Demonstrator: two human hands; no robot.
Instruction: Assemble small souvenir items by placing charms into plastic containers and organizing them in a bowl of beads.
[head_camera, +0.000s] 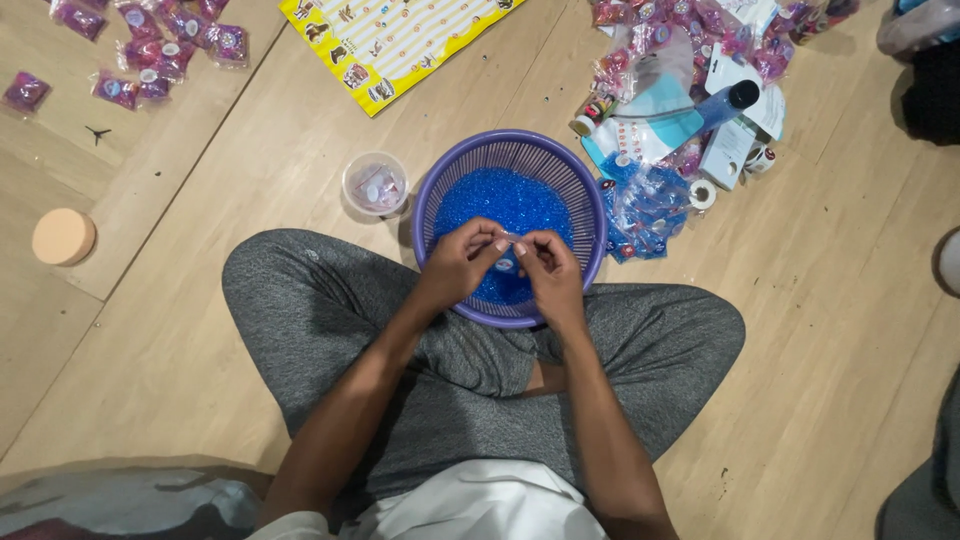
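Head view: both hands pinch a small clear packet over a purple basket of blue beads.

Left hand (462, 262) and right hand (548, 268) grip the packet (508, 247) above the basket (590, 200), still heaped with beads (505, 200). Filled blue packets (645, 210) lie just right of the basket; pink ones (160, 50) far upper left.

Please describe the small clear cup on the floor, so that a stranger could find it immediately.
Start at the purple basket of blue beads in front of the seated person. Just left of its rim stands a small clear plastic cup. Unlike the flat pink packets farther left, it is round and transparent.
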